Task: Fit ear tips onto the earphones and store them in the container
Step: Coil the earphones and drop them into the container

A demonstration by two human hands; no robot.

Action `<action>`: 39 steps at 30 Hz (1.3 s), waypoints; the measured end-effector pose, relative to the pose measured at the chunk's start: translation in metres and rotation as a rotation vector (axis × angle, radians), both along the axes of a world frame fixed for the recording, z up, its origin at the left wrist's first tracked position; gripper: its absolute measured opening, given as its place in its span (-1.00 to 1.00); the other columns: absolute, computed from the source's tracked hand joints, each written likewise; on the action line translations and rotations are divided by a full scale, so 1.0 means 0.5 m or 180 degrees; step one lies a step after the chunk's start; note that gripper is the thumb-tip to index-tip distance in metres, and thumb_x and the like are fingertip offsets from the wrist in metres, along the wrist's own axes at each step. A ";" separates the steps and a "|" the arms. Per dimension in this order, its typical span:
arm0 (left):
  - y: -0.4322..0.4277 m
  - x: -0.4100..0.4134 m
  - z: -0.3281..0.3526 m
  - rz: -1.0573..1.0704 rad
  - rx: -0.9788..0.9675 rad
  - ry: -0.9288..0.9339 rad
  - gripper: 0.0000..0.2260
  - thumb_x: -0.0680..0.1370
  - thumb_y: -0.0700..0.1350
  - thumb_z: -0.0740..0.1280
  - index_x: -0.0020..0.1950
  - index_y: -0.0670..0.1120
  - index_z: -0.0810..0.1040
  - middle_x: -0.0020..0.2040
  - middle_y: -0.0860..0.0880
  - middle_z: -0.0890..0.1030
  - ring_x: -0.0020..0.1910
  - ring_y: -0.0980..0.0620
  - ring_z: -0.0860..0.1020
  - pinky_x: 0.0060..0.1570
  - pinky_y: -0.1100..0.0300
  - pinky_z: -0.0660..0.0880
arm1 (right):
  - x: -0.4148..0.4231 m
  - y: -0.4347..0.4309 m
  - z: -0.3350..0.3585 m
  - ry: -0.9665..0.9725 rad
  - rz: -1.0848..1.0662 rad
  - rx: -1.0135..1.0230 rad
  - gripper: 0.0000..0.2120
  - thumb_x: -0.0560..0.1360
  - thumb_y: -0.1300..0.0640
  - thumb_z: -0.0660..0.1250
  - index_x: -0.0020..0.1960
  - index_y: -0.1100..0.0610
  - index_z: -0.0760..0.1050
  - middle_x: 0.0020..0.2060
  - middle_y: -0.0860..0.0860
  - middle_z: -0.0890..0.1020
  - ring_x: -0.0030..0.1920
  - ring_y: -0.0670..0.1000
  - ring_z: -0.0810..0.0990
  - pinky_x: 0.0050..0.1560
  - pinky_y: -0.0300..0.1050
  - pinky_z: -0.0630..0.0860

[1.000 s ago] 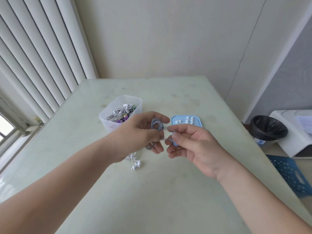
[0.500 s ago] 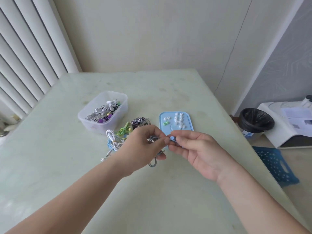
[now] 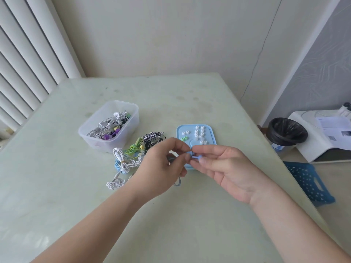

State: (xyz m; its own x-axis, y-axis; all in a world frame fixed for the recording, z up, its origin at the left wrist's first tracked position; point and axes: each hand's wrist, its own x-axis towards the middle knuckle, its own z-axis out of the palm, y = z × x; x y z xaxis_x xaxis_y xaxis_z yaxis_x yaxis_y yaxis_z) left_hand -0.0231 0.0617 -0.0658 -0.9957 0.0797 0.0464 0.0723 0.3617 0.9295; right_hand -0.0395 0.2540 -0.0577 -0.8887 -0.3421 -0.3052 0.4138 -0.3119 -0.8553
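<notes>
Bench (image 3: pixel 171 215): pale green, carries every item listed.
Container (image 3: pixel 106 144): clear tub, far left, part-filled with coiled earphones.
Left hand (image 3: pixel 163 168): grip closed, fingertips pinching the blue earphone (image 3: pixel 195 157); a cable loop hangs beneath.
Right hand (image 3: pixel 228 168): grip closed, thumb and fingers pinching the same earphone's bud end.
Tray (image 3: pixel 190 129): blue, just behind the hands.
Loose earphones (image 3: pixel 133 156): several bundles between container and tray, awaiting tips.
Ear tips (image 3: pixel 200 134): white cluster on the tray.
Step, as judged: fitting a tip to the blue earphone; whether it is seated cannot be told. Next: a straight, firm push, then a carry left to the container.
</notes>
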 end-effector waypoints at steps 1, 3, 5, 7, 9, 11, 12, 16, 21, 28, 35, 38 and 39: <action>-0.001 0.000 -0.002 0.0063 0.0070 -0.0008 -0.93 0.63 -0.16 0.40 0.02 0.02 0.60 -0.17 0.10 0.69 -0.26 0.01 0.72 -0.11 -0.14 0.66 | 0.002 0.000 0.000 0.0028 0.0049 -0.0046 -0.70 0.55 0.54 0.24 0.23 0.38 0.56 0.12 0.28 0.70 0.17 0.19 0.70 0.20 -0.11 0.62; -0.002 0.001 -0.006 0.0125 0.0223 -0.0030 -0.96 0.64 -0.15 0.39 0.03 -0.01 0.59 -0.21 0.08 0.70 -0.26 -0.01 0.72 -0.11 -0.10 0.67 | 0.005 -0.003 -0.001 0.0071 -0.0023 -0.0042 -0.70 0.56 0.56 0.22 0.23 0.39 0.56 0.11 0.29 0.70 0.17 0.20 0.70 0.17 -0.13 0.63; 0.000 0.006 -0.009 0.0149 0.0401 -0.0022 -0.98 0.65 -0.16 0.38 0.03 -0.04 0.57 -0.17 0.01 0.72 -0.24 -0.04 0.73 -0.16 -0.02 0.68 | 0.007 -0.008 -0.003 0.0073 -0.0190 -0.0026 -0.75 0.57 0.51 0.25 0.20 0.41 0.57 0.09 0.31 0.70 0.13 0.22 0.72 0.11 -0.12 0.66; 0.000 0.008 -0.012 0.0248 0.0589 0.0013 -0.97 0.65 -0.18 0.37 0.02 -0.08 0.58 -0.12 -0.04 0.72 -0.21 -0.08 0.73 -0.19 0.09 0.65 | 0.010 -0.011 -0.001 0.0069 -0.0244 -0.0019 -0.78 0.58 0.44 0.28 0.21 0.40 0.57 0.06 0.32 0.71 0.09 0.22 0.73 0.05 -0.10 0.68; 0.000 0.008 -0.015 0.0385 0.0749 0.0069 -0.97 0.64 -0.19 0.38 0.03 -0.07 0.59 -0.08 -0.07 0.70 -0.12 -0.12 0.72 -0.15 0.08 0.68 | 0.013 -0.011 0.003 0.0068 -0.0237 0.0092 -0.79 0.60 0.37 0.30 0.22 0.35 0.57 0.02 0.33 0.71 0.05 0.25 0.74 -0.02 -0.08 0.69; -0.003 0.005 -0.019 0.0466 0.0752 0.0136 -0.97 0.64 -0.18 0.39 0.03 -0.05 0.60 -0.08 -0.07 0.70 -0.05 -0.12 0.70 -0.12 -0.01 0.70 | 0.015 -0.009 0.006 0.0044 -0.0274 0.0203 -0.80 0.60 0.34 0.32 0.22 0.31 0.56 -0.01 0.34 0.71 0.00 0.26 0.74 -0.08 -0.06 0.68; -0.003 0.005 -0.020 0.0492 0.0737 0.0142 -0.96 0.64 -0.17 0.39 0.03 -0.04 0.60 -0.10 -0.05 0.70 -0.05 -0.11 0.69 -0.12 -0.02 0.70 | 0.016 -0.008 0.006 0.0043 -0.0289 0.0257 -0.80 0.60 0.32 0.33 0.22 0.29 0.54 -0.02 0.34 0.71 -0.02 0.26 0.74 -0.10 -0.05 0.68; 0.003 0.007 -0.020 0.0574 0.0857 0.0053 -0.93 0.64 -0.20 0.38 0.07 -0.05 0.61 -0.13 -0.03 0.71 -0.09 -0.04 0.71 -0.13 0.14 0.66 | 0.019 -0.005 -0.002 0.0297 -0.0347 0.0582 -0.82 0.61 0.26 0.35 0.20 0.23 0.57 -0.09 0.32 0.71 -0.13 0.24 0.73 -0.20 -0.05 0.65; 0.017 0.010 -0.023 0.0449 0.0659 0.0069 -0.85 0.63 -0.22 0.39 0.12 0.00 0.66 -0.10 0.03 0.72 -0.17 0.04 0.72 -0.19 0.18 0.63 | 0.021 0.008 -0.004 0.0362 -0.0125 0.0363 -0.80 0.58 0.35 0.34 0.19 0.31 0.61 -0.04 0.33 0.71 -0.03 0.28 0.74 -0.06 -0.04 0.67; 0.029 -0.001 -0.028 0.0417 0.0597 0.0216 -0.87 0.62 -0.15 0.44 0.11 0.06 0.67 -0.08 0.12 0.73 -0.12 0.12 0.66 -0.03 0.00 0.66 | 0.007 0.022 -0.019 0.0425 -0.0184 0.0839 -0.88 0.52 0.37 0.43 0.05 0.33 0.66 -0.13 0.28 0.71 -0.17 0.18 0.71 -0.11 -0.02 0.66; 0.049 -0.007 -0.043 0.0027 0.0357 0.0232 -0.90 0.66 -0.14 0.36 0.13 0.04 0.59 0.00 0.11 0.68 -0.07 0.10 0.68 -0.14 -0.03 0.61 | -0.015 0.022 0.001 0.0490 -0.0124 0.1157 -0.77 0.42 0.37 0.54 0.02 0.31 0.55 -0.26 0.24 0.70 -0.33 0.17 0.66 -0.26 -0.01 0.63; 0.049 -0.008 -0.052 0.0047 0.0659 0.0090 -0.92 0.66 -0.15 0.36 0.12 0.01 0.59 -0.03 0.03 0.70 -0.09 0.01 0.72 -0.19 -0.11 0.61 | -0.029 0.026 0.003 0.0498 0.0021 0.1185 -0.79 0.42 0.37 0.54 -0.04 0.32 0.54 -0.32 0.23 0.69 -0.35 0.16 0.67 -0.29 -0.02 0.63; 0.048 -0.008 -0.053 0.0055 0.0706 0.0075 -0.92 0.66 -0.16 0.37 0.12 0.00 0.59 -0.04 0.03 0.70 -0.12 0.01 0.72 -0.22 -0.05 0.61 | -0.032 0.026 0.004 0.0521 0.0119 0.1234 -0.81 0.42 0.36 0.54 -0.04 0.35 0.56 -0.31 0.23 0.69 -0.35 0.15 0.67 -0.30 -0.03 0.63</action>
